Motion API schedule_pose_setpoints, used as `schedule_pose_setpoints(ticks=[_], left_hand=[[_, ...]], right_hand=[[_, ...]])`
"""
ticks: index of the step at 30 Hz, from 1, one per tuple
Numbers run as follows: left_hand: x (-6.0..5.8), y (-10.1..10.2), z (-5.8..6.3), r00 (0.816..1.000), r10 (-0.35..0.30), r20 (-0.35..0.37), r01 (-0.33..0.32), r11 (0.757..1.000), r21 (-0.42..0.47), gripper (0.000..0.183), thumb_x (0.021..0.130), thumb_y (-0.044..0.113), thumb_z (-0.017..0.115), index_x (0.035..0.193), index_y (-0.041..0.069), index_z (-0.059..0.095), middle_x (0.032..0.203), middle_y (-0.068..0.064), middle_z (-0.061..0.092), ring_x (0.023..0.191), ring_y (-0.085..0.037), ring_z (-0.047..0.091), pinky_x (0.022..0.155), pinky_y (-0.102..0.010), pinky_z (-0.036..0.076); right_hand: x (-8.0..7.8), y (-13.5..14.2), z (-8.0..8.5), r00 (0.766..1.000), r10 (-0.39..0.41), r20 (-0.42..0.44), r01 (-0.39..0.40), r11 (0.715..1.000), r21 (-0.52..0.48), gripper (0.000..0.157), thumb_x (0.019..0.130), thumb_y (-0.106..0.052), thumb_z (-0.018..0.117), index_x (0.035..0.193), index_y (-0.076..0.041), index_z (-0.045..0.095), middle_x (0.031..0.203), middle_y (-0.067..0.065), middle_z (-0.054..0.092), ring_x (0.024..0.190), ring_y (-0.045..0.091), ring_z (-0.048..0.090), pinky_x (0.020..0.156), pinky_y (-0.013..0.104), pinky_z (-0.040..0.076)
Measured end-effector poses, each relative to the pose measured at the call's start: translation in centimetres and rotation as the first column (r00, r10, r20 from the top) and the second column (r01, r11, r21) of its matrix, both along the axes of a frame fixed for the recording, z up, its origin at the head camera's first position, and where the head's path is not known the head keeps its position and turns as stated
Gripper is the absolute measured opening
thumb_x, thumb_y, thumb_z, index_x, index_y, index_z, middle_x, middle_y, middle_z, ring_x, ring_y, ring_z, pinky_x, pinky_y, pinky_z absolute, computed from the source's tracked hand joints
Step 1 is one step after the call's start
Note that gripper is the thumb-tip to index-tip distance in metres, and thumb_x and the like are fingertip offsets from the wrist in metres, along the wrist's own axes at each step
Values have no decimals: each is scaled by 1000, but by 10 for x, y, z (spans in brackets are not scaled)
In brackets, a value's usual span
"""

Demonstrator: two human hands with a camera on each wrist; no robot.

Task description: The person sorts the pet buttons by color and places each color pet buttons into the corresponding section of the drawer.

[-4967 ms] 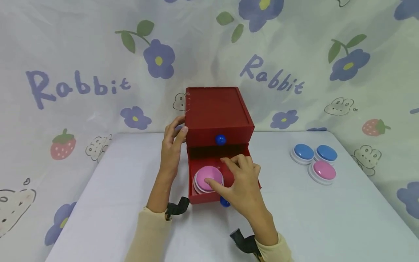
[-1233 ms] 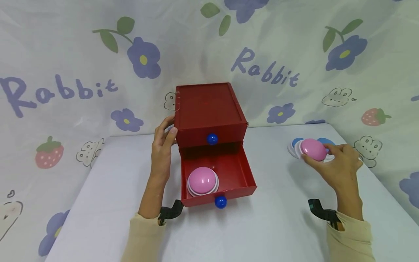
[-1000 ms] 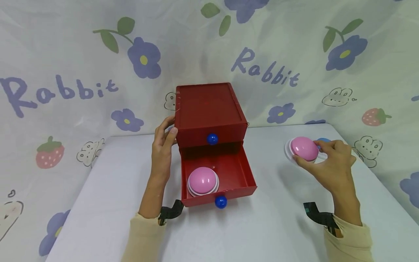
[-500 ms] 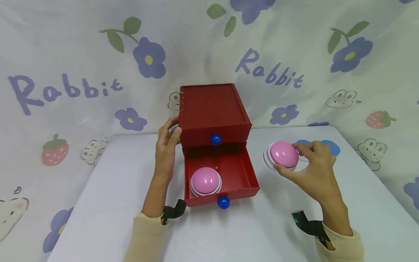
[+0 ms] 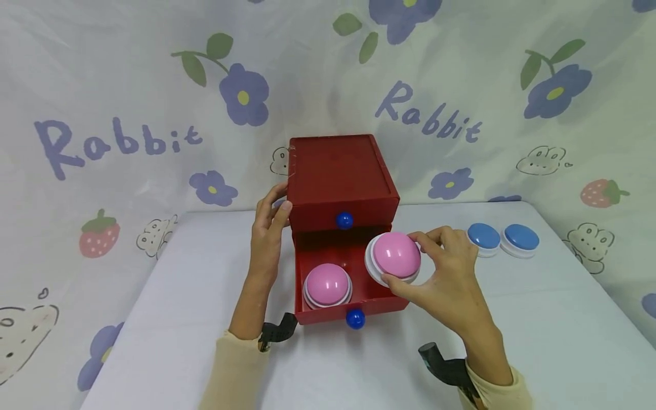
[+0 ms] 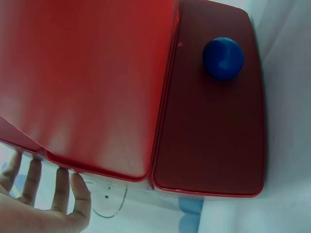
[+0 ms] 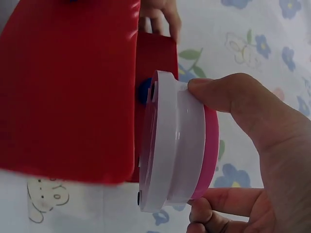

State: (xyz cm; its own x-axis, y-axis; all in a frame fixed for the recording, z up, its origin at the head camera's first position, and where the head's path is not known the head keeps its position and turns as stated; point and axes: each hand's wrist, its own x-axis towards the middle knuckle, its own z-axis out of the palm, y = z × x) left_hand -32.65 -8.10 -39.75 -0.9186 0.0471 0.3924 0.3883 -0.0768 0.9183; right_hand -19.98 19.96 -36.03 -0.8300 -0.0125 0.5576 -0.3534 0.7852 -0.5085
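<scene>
A red two-drawer box point(image 5: 340, 168) stands mid-table, its lower drawer point(image 5: 325, 315) pulled out. Inside, at the front left, lies a pink domed push button point(image 5: 327, 284) on a white base. My right hand point(image 5: 451, 279) pinches a second pink push button point(image 5: 397, 254) between thumb and fingers, tilted over the drawer's right half. In the right wrist view its white base point(image 7: 187, 141) is edge-on, apart from the drawer front. My left hand point(image 5: 266, 233) rests on the box's left side, fingers fairly straight; the left wrist view shows its fingertips point(image 6: 80, 184) at the box's edge.
Two blue push buttons point(image 5: 484, 236) with white bases sit side by side at the table's back right. Round blue knobs point(image 5: 345, 220) mark the drawer fronts. A patterned cloth point(image 5: 318, 68) hangs behind the white table point(image 5: 179, 341).
My right hand has carried the second pink push button leftward from beside the blue ones to over the drawer. Earlier, it let go of the first in the drawer. The left hand stays at the box.
</scene>
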Motion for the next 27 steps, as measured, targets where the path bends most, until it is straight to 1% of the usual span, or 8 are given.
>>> schedule_pose_setpoints(ticks=[3,7,13,19,22,25,27], left_hand=[[0,0,-2,1000,-3,3,3,1000,6,49,101,35,55,148,28,48,145,5,43,128,-21,48,98,-39,46],[0,0,-1,1000,-7,-1,7,1000,10,49,101,34,55,148,27,48,146,5,42,128,-21,48,99,-38,46],[0,1,1,1000,-4,-1,4,1000,12,50,100,34,56,149,26,48,146,5,42,129,-20,48,100,-43,45],[-1,1,0,1000,1,-1,-1,1000,-2,50,100,36,56,148,26,48,146,4,42,129,-20,47,98,-37,46],[-2,2,0,1000,5,-4,-5,1000,-2,50,100,39,57,148,28,49,145,4,43,128,-21,48,97,-37,47],[-1,1,0,1000,10,-5,-10,1000,-6,50,99,41,57,147,29,49,145,4,43,127,-21,48,97,-38,47],[-1,1,0,1000,12,-6,-12,1000,-8,51,99,41,57,148,28,49,145,4,43,128,-21,48,97,-38,47]], right_hand=[[-2,-8,-1,1000,7,7,-7,1000,-8,64,57,-29,97,110,-5,72,101,8,54,110,26,44,83,50,28],[-3,-15,-1,1000,16,15,-16,1000,1,66,56,-30,97,112,-5,72,103,8,55,110,26,44,80,48,29],[-7,-21,-5,1000,26,18,-26,1000,12,68,55,-30,98,112,-2,72,101,8,55,107,26,45,78,45,28],[-11,-22,-10,1000,21,23,-21,999,35,69,57,-34,97,111,-1,72,101,10,55,106,28,46,78,45,27],[-13,-22,-10,997,5,78,-11,997,73,73,59,-36,96,117,1,70,103,11,55,107,29,45,79,46,28],[-12,-21,-8,985,-13,174,-5,994,105,79,64,-38,94,127,2,66,108,12,54,109,30,44,81,47,29],[-11,-20,-6,977,-19,212,-5,994,112,79,68,-36,93,130,2,64,109,13,54,110,30,44,83,48,29]])
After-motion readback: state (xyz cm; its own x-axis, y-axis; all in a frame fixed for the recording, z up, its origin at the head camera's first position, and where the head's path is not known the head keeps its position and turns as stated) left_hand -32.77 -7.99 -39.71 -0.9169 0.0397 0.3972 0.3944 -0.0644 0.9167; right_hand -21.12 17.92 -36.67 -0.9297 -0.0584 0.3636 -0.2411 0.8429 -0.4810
